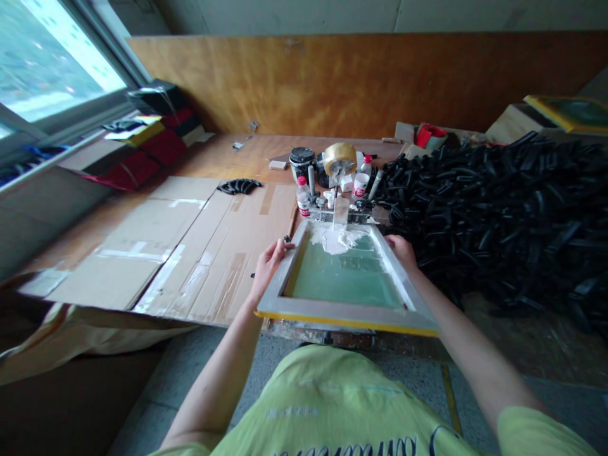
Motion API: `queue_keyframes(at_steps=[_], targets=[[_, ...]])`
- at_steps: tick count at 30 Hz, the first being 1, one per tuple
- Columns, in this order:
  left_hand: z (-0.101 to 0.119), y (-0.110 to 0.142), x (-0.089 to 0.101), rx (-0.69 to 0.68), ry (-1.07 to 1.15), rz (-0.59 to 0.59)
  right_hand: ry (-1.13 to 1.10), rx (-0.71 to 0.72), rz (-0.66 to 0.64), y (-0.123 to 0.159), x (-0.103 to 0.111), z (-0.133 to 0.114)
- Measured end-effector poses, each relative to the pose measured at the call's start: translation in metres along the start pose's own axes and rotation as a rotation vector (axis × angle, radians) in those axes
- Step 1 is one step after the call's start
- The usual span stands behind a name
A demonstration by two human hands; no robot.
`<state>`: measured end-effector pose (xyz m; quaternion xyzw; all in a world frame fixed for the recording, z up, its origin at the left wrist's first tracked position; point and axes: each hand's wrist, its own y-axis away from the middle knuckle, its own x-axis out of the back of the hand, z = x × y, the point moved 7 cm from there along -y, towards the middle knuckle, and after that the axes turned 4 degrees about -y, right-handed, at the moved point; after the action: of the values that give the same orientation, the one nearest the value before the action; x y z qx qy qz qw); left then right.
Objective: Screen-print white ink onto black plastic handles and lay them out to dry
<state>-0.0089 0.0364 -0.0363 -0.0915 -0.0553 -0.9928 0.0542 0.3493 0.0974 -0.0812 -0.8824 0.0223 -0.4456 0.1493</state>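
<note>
A screen-printing frame [272, 300] with grey sides, yellow front edge and green mesh lies in front of me. White paste [338, 240] and a pale squeegee [341, 212] are at its far end. My left hand [269, 265] is closed beside the frame's left side. Small black ends show at its fingertips and on its other side, seemingly of one black plastic piece [287, 239]. At the frame's right side is my right hand [403, 252], close to a heap of curved black pieces [494, 215]. Its fingertips are partly hidden, and whether it grips anything is unclear.
Flattened cardboard [190, 253] covers the left table, bearing a row of black pieces [240, 185]. Behind the frame stand a tub [302, 163], a tape roll [340, 158] and red-capped bottles [303, 196]. Red boxes [128, 166] sit by the window. Another frame [570, 113] rests at far right.
</note>
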Motion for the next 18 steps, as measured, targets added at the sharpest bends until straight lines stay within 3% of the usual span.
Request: queue_keyframes(at_steps=[2,4,6,8,10,12,18], targets=[[-0.036,0.013,-0.005,0.097,-0.02,-0.089,-0.018,-0.011,0.12,-0.017,0.015,-0.005],[-0.07,0.02,-0.011,0.165,-0.004,-0.118,-0.013,0.095,0.172,-0.036,0.013,-0.033],[-0.096,0.021,-0.016,0.192,-0.009,-0.115,0.038,0.236,0.109,-0.053,-0.007,-0.07],[-0.114,0.018,-0.02,0.183,-0.033,-0.106,0.124,0.293,-0.042,-0.063,-0.036,-0.097],[-0.124,0.014,-0.023,0.164,-0.06,-0.102,0.203,0.276,-0.193,-0.06,-0.061,-0.108],[-0.129,0.013,-0.022,0.165,-0.086,-0.096,0.259,0.266,-0.278,-0.045,-0.072,-0.11],[-0.127,0.016,-0.022,0.195,-0.089,-0.094,0.196,0.602,-0.5,0.013,-0.062,-0.125]])
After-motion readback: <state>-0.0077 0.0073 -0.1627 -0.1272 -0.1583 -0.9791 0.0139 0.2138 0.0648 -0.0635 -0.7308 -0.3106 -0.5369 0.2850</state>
